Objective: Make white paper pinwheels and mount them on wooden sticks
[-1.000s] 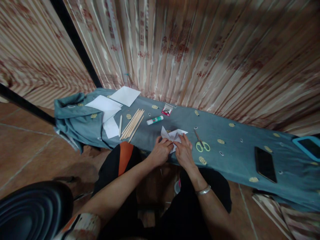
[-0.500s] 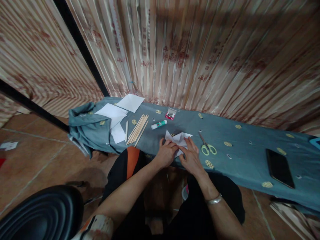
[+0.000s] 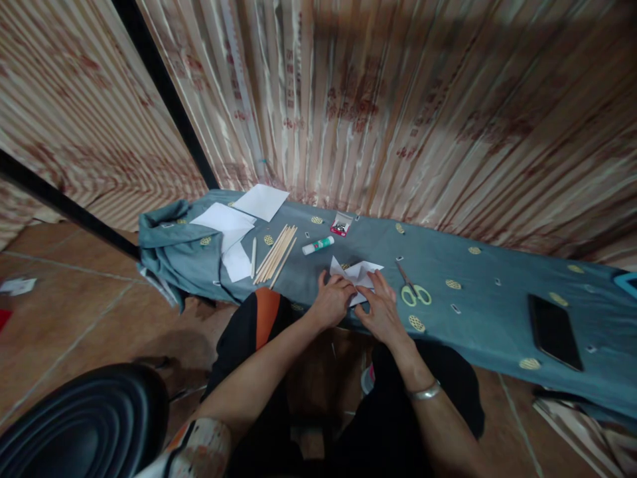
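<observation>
A white sheet of paper (image 3: 359, 272), cut or folded into pointed flaps, lies near the front edge of the cloth-covered table. My left hand (image 3: 333, 300) grips its left side with bent fingers. From the right, my right hand (image 3: 379, 307) holds the same paper, thumb and fingers closed at its middle and right flap. Part of the paper is hidden under both hands. Just right of them lie green-handled scissors (image 3: 414, 292), blades pointing away. A glue stick (image 3: 318, 245) rests beyond my left hand, beside a small red-and-white box (image 3: 341, 224) of small dark items.
Several wooden sticks (image 3: 275, 255) and a white pen-like stick (image 3: 253, 257) lie left of the hands. Further left are white paper sheets (image 3: 261, 201). A phone (image 3: 555, 332) sits at the right on the blue-grey tablecloth (image 3: 478, 312). A black round stool (image 3: 84, 425) stands lower left.
My right thumb and fingers have shifted slightly on the paper, and a little more of its middle shows. Both hands stay on it; the whole view has moved slightly.
</observation>
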A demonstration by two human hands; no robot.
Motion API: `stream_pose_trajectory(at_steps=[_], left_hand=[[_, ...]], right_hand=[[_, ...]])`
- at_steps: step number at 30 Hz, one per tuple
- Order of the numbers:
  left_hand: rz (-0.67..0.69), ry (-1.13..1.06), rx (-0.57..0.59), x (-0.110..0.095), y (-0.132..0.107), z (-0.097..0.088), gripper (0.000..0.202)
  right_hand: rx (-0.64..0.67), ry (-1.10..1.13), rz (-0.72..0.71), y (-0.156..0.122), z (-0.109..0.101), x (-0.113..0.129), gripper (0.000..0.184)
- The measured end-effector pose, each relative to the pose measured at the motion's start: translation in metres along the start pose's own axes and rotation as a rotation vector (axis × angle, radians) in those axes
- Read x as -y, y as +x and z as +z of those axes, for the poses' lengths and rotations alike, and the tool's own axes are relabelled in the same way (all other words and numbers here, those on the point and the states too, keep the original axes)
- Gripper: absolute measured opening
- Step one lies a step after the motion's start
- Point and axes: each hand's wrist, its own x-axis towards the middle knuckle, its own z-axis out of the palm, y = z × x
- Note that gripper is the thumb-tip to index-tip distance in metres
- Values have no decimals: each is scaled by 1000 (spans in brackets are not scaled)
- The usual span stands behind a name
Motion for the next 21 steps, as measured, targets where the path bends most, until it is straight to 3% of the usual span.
stream_pose_trajectory(at_steps=[8, 17, 21], left_hand=[[-11, -123, -34, 3, -1, -4, 45], [-134, -438, -385, 24, 6, -3, 41], [-330, -719, -490, 25, 6, -2, 49]], right_hand=[[-94, 9, -57, 0, 11, -9, 35], [-193, 27, -71, 4, 11, -10, 32], [-252, 82, -20, 5, 9, -11, 32]])
